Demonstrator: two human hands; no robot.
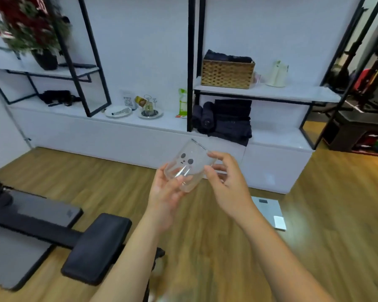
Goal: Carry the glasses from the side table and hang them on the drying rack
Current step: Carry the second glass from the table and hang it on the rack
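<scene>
A clear drinking glass (189, 165) with small dark dots printed on its side is held in mid-air in front of me, tilted on its side. My left hand (167, 195) cups its base from below. My right hand (228, 182) grips the rim end with thumb and fingertips. Far off on the low white ledge stands the drying rack (150, 109), a round tray with thin upright wire pegs and one glass on it.
A round plate (118, 111) lies left of the rack, a green packet (182, 103) to its right. Black shelf frames, a wicker basket (227, 74), a kettle and folded dark towels (229, 118) fill the shelves. A black bench (96, 247) and a floor scale (268, 211) sit on the wooden floor.
</scene>
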